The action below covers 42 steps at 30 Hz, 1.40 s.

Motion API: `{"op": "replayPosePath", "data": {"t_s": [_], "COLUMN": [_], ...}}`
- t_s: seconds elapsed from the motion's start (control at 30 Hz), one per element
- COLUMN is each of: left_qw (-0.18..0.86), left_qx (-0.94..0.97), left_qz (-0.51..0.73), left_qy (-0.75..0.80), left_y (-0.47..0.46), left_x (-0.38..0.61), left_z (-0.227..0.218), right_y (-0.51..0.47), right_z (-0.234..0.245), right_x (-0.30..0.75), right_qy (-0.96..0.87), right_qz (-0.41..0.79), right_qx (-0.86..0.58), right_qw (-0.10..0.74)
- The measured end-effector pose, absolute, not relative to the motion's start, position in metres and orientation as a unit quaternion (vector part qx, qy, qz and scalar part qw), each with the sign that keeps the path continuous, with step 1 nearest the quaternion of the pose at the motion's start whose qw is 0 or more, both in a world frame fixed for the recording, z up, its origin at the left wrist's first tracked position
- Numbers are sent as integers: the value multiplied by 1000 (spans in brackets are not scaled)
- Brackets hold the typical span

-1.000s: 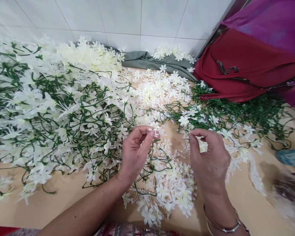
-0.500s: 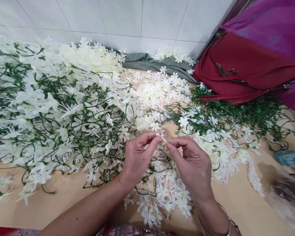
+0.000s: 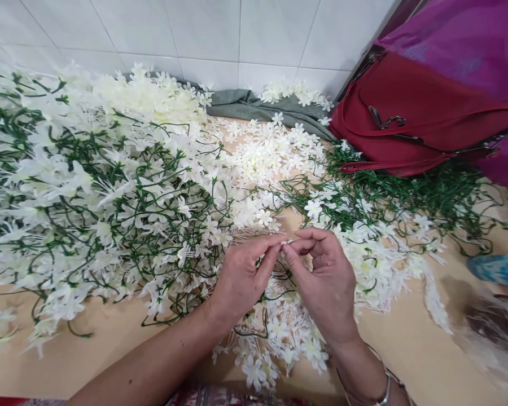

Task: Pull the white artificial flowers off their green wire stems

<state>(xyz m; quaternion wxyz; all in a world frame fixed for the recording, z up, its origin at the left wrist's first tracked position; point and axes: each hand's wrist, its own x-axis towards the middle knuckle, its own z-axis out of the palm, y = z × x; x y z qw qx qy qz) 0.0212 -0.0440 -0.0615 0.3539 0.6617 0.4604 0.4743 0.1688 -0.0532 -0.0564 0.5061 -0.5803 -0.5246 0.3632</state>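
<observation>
My left hand (image 3: 248, 273) and my right hand (image 3: 324, 276) meet fingertip to fingertip over the middle of the table. Both pinch a small white artificial flower piece (image 3: 285, 243) between thumb and forefinger; most of it is hidden by the fingers. Below and between the wrists lies a pile of loose white flowers (image 3: 254, 369) with thin white stamens. Left of my hands rises a large heap of white artificial flowers on green stems (image 3: 122, 208). Beyond the fingertips, more loose white petals (image 3: 266, 155) are spread on the table.
Green plastic stems (image 3: 427, 192) lie at the right, under a red handbag (image 3: 410, 113) and beside a purple bag (image 3: 461, 51). A grey cloth (image 3: 237, 105) runs along the tiled wall (image 3: 207, 31). At the right edge are a blue patterned object (image 3: 495, 269) and a clear plastic bag (image 3: 491, 332).
My hands have drawn together, the left moving rightward, so the fingertips now touch around the white piece, which showed more plainly before. The view has shifted slightly.
</observation>
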Motion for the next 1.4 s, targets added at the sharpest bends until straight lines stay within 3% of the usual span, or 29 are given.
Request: {"op": "replayPosePath", "data": {"t_s": [0.2, 0.3, 0.4, 0.67, 0.83, 1.2, 1.27, 1.4], "left_qw": [322, 351, 297, 175, 156, 204, 252, 455], "left_qx": [720, 693, 714, 862, 878, 780, 735, 577], "left_qz": [456, 462, 469, 276, 258, 442, 485, 544], "left_qy": [412, 428, 426, 388, 371, 393, 402, 405], "left_y": [-45, -45, -41, -32, -29, -31, -32, -33], "left_x": [19, 19, 15, 1, 4, 4, 4, 6], "left_z": [-60, -57, -54, -55, -57, -53, -50, -47], "right_y": [-50, -49, -46, -37, -36, -37, -38, -38], "right_z": [-51, -50, -50, -52, -56, -58, -57, -55], "right_x": [172, 175, 178, 191, 194, 200, 199, 193], "right_qy": [-499, -518, -534, -466, -461, -458, -456, -437], "right_qz": [407, 363, 304, 375, 391, 454, 483, 538], "right_qx": [-570, -573, -575, -545, -539, -540, -531, -513], "right_qw": [511, 520, 541, 587, 586, 542, 526, 506]}}
